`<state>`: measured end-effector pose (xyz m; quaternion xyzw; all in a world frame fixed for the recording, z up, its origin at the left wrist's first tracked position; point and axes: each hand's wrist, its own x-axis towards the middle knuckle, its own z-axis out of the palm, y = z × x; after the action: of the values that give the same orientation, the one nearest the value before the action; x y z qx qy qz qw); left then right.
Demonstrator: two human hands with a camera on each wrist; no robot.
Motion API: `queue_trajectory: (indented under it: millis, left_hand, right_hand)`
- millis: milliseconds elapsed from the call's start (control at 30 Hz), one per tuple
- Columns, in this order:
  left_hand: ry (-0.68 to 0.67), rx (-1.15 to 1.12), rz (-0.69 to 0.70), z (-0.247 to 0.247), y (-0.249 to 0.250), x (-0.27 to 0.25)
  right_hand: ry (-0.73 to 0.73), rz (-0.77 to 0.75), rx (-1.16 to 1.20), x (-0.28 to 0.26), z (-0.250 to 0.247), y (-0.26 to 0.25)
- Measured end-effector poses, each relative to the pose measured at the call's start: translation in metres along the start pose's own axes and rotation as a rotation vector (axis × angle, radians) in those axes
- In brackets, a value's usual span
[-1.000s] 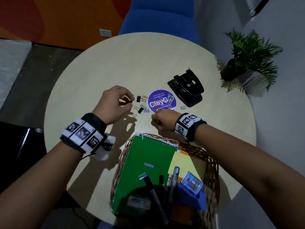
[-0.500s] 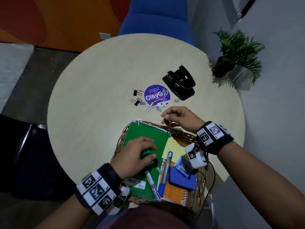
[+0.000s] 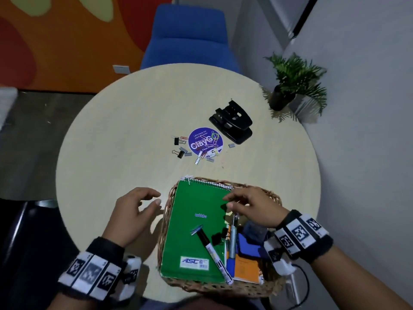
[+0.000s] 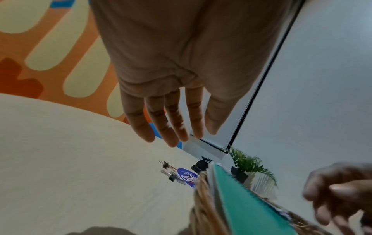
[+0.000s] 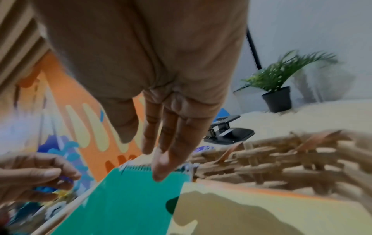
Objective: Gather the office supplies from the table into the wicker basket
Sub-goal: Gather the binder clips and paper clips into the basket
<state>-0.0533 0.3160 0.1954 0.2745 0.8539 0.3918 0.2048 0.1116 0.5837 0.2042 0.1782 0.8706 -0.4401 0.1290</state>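
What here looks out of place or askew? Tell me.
The green notebook is too long for the wicker basket: its spiral edge rides up over the far rim. Binder clips and staple strips lie strewn around the purple sticker.

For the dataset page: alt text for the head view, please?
Two open hands, left hand and right hand, hover at a wicker basket holding a green notebook and pens; binder clips and a hole punch remain on the round table.

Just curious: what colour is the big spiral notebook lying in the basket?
Green; the notebook shows best in the head view.
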Motion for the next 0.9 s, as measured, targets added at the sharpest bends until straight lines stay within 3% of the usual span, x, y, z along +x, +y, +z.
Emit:
queue_trajectory:
  millis: [133, 200, 300, 433, 533, 667, 733, 900]
  left_hand:
    - [-0.095, 0.115, 0.055, -0.006, -0.001, 0.064]
    - [-0.144, 0.196, 0.065, 0.002, 0.0, 0.1]
    - [-0.183, 0.338, 0.052, 0.019, -0.001, 0.149]
    - [-0.177, 0.531, 0.107, 0.04, -0.015, 0.178]
    - [-0.179, 0.577, 0.126, 0.055, -0.03, 0.179]
    - [-0.17, 0.6, 0.2, 0.073, -0.04, 0.171]
    - [-0.135, 0.599, 0.225, 0.081, -0.039, 0.168]
    - [-0.074, 0.607, 0.155, 0.09, -0.033, 0.165]
  right_hand:
    - [0.275, 0.045, -0.036, 0.007, -0.031, 0.008]
    - [0.302, 0.087, -0.19, 0.022, -0.049, 0.016]
    - [0.105, 0.023, -0.62, 0.056, -0.068, 0.028]
    - [-0.214, -0.391, -1.073, 0.096, -0.08, 0.067]
    - [-0.36, -0.705, -1.243, 0.112, -0.081, 0.097]
    - [-0.561, -1.014, -1.27, 0.12, -0.065, 0.109]
    - [-0.635, -1.029, -1.23, 0.12, -0.058, 0.117]
    - [-0.524, -0.993, -1.163, 0.121, -0.048, 0.137]
